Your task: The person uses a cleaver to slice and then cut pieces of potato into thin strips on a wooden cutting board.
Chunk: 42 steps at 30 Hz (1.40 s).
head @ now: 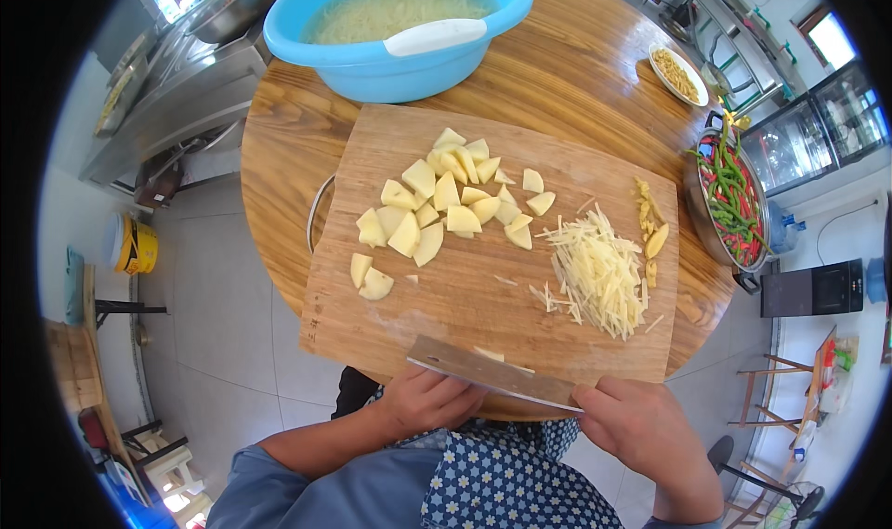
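My right hand (624, 414) is closed around the handle end of a cleaver (495, 377), over the near edge of a wooden cutting board (446, 313). Beneath the blade's left part is my left hand (433, 398), its fingers curled near the cutting edge; whether they touch the blade is unclear. Peeled potato chunks (446, 191) lie scattered over the board's far left and middle. A heap of potato shreds (603, 275) sits on the right, beside yellowish ginger-like pieces (654, 240) along the board's edge. Thin slivers lie just beyond the blade.
A blue plastic basin (401, 73) of pale shreds in water stands behind the board on the round wooden table (279, 146). To the right are a metal pot (732, 208) of red and green chili peppers and a white plate (702, 98) of yellowish bits.
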Tool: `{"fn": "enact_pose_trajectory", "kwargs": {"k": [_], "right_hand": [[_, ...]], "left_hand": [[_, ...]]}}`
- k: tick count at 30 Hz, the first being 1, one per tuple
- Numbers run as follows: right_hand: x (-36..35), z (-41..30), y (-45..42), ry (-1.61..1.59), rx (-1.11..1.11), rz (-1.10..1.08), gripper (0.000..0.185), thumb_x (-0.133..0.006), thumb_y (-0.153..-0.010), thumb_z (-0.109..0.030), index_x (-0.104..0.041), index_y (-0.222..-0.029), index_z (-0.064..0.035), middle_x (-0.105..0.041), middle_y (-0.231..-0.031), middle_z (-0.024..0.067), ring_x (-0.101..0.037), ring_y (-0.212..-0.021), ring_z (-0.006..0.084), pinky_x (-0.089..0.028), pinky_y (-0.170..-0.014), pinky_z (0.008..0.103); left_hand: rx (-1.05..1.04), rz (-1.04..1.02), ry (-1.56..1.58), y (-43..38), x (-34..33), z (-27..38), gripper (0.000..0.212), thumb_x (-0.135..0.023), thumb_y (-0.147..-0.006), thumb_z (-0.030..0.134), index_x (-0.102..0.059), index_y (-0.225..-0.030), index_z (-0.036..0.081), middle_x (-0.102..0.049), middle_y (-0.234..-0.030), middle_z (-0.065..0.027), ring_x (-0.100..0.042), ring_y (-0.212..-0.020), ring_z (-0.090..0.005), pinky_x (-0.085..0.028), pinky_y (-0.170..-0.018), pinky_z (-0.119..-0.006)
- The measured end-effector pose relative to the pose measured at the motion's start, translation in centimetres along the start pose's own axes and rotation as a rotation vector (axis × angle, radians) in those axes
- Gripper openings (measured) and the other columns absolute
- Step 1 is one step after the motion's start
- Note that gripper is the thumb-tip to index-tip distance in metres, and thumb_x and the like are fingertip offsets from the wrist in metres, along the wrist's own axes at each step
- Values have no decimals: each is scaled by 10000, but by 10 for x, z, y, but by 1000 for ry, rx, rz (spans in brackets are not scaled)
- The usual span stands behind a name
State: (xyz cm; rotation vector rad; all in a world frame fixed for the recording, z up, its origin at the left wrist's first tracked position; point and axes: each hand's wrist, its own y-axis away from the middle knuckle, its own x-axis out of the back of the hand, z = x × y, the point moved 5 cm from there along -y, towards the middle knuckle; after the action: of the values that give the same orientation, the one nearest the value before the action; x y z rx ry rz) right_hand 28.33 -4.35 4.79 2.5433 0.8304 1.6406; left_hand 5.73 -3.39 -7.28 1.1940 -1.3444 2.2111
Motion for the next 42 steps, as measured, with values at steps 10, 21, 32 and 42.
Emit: {"fn": "enact_pose_trajectory", "kwargs": {"k": [10,21,32,42], "right_hand": [[-10,-3,-14,26,-9,-28,169,-733,-909,-156,-602,-1006,-113,-585,-819,84,-661,-741,326,-532,-621,447],[-1,0,-16,-60,14,157,137,-719,-933,-156,-632,-1022,-98,-618,-837,103,-669,-749,343,-537,-632,455],[-64,29,28,-82,-164,515,187,-692,-981,-222,-643,-1125,-113,-646,-896,108,-686,-790,349,-572,-671,444],[-105,46,45,-267,-240,951,164,-626,-1009,-209,-579,-1107,-87,-619,-895,141,-670,-759,393,-553,-638,485]], "left_hand": [[-23,-2,27,0,0,0,280,-774,-801,221,-788,-1073,157,-714,-1104,5,-723,-934,-161,-588,-897,-313],[-22,-13,40,-6,1,2,362,-744,-846,160,-762,-1186,39,-697,-1202,-94,-705,-1045,-238,-579,-936,-358],[-18,84,15,21,-9,-8,326,-751,-837,136,-757,-1150,45,-703,-1116,-110,-684,-993,-305,-551,-867,-410],[49,-159,1,-6,-9,-13,359,-660,-1037,104,-658,-1387,25,-627,-1381,-238,-610,-1256,-424,-525,-1052,-481]]}}
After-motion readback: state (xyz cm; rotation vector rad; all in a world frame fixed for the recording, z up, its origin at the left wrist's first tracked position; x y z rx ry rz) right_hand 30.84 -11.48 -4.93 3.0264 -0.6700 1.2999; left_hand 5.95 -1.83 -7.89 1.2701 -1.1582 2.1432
